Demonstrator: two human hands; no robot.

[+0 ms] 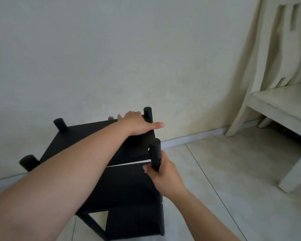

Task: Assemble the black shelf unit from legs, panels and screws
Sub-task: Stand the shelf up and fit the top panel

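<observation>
A head-worn camera looks down at a black shelf unit [111, 180] standing on a pale tiled floor [233, 171] against a cream wall [94, 49], in the lower middle of the frame. Starting at the left, two short black leg ends rise from the top panel [80, 136]: one at the near left corner [28, 162], one at the far left corner [60, 124]. Moving right, the left hand [137, 123] reaches across the panel and lies flat on its far right part, fingers straight and spread, thumb pointing right, its grip open and pressing down. Just behind it stands the far right leg [147, 113], and a small metal fitting [111, 117], too small to identify, lies at the panel's back edge. Further right, at the near right corner, the right hand [162, 174] curls round a black leg [155, 153] below the panel's level; the leg's top rises above it. A thin pale gap shows under the panel's front edge. This appears to be the fitting of the top panel onto its fourth leg; the next move probably calls for lining up leg and corner, then seating them. At the far right stands a cream wooden chair [276, 101].
</observation>
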